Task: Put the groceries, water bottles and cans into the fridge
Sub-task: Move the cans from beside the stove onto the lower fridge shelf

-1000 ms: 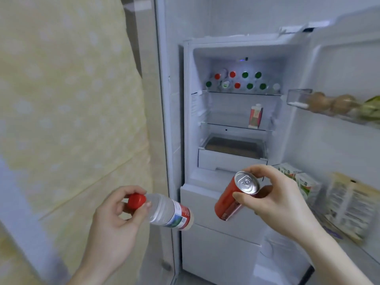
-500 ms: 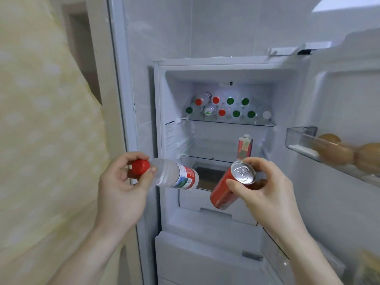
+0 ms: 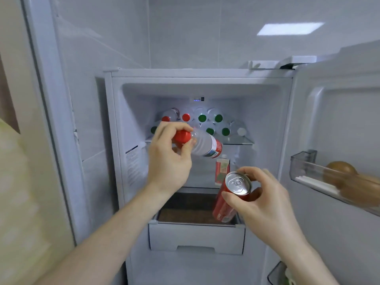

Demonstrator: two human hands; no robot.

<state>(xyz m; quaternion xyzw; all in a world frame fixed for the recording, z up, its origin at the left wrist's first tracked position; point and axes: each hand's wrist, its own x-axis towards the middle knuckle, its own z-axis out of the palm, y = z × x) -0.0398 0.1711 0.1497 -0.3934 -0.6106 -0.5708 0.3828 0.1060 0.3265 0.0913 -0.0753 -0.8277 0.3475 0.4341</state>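
I am looking into an open fridge (image 3: 115, 182) with both of my bare hands raised in front of it. My left hand (image 3: 168, 161) pinches a small water bottle (image 3: 203, 145) by its red cap, thumb and fingers curled round the neck, the clear body pointing base-first toward the top glass shelf (image 3: 238, 141). That shelf already carries stacked bottles (image 3: 213, 122) lying with red, green and white caps facing out. My right hand (image 3: 265, 202) holds a red can (image 3: 228, 200) near its silver lid, fingers wrapped about the rim, the can tilted and hanging above a white drawer (image 3: 195, 237) lower down. A small carton (image 3: 222, 171) stands on the middle shelf behind the can. On the right, a door bin (image 3: 304, 167) holds brownish round produce.

I judge the bottle light, thin-walled and easily dented, so the stiffer cap and neck make a sound hold for sliding it in lengthwise. Being round, it may roll against its neighbours. The can looks rigid but smooth and possibly slippery; gripping round its body would be steadier than the rim
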